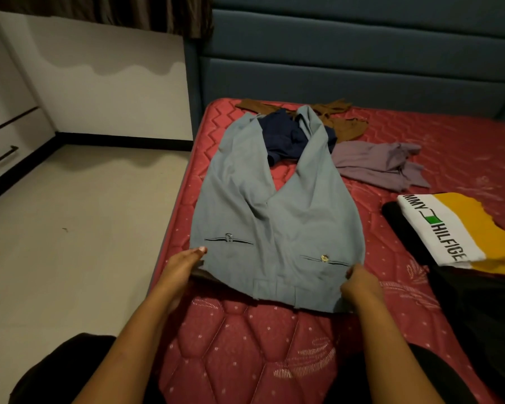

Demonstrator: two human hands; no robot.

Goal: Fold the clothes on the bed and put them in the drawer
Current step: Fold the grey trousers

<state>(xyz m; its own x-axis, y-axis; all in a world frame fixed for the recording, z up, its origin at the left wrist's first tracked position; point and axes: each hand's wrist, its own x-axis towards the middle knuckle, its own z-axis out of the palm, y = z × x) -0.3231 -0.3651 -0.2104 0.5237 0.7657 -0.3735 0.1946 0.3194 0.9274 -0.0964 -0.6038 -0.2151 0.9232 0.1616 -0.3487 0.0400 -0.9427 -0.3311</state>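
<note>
The left hand (184, 265) holds the left corner of the waistband of a pair of light blue trousers (274, 217). Its fingers are nearly straight on top of the cloth, and the thumb is hidden beneath it. The right hand (362, 282) grips the right corner of the same waistband with curled fingers.

The trousers lie flat on the red quilted mattress (245, 345), back side up, with a pale button (324, 257) on the right pocket. Their legs spread in a V toward the blue-grey headboard (347, 53). The leg ends rest over a crumpled navy garment (283, 141) and a brown garment (344, 123).

Just right of the legs lies a lilac garment (373, 164). Nearer the person's right sits a folded shirt (438, 228) in white, yellow and black. It reads "MMY HILFIGE" around a small green-and-white flag mark.

A drawer (0, 156) with a black handle stands well apart, across the pale floor (85, 228).
</note>
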